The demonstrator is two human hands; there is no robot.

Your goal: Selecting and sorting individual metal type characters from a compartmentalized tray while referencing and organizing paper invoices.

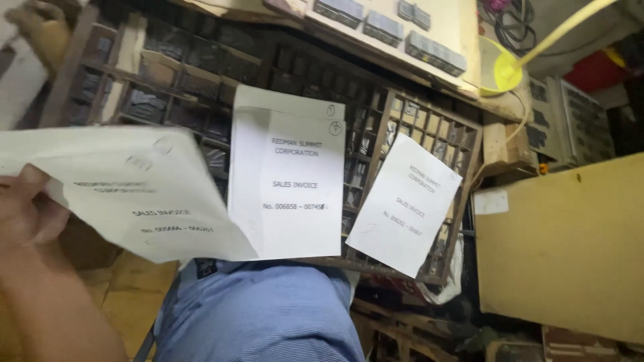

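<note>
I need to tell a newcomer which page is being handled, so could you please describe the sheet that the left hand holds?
Start at the dark wooden tray of small compartments with white printed sheets lying on it. The held white paper sheet is leftmost, gripped at its edge by the left hand. Unlike the two flat sheets, it is lifted, tilted and blurred.

A wooden compartment tray (429,127) of dark metal type carries two printed white sheets (288,181), beside a yellow board (570,248) and a yellow funnel (500,70).

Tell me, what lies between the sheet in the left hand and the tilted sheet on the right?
In the head view, a stack of white printed sheets lies on the compartment tray, between the held sheet and the tilted sheet.
</note>
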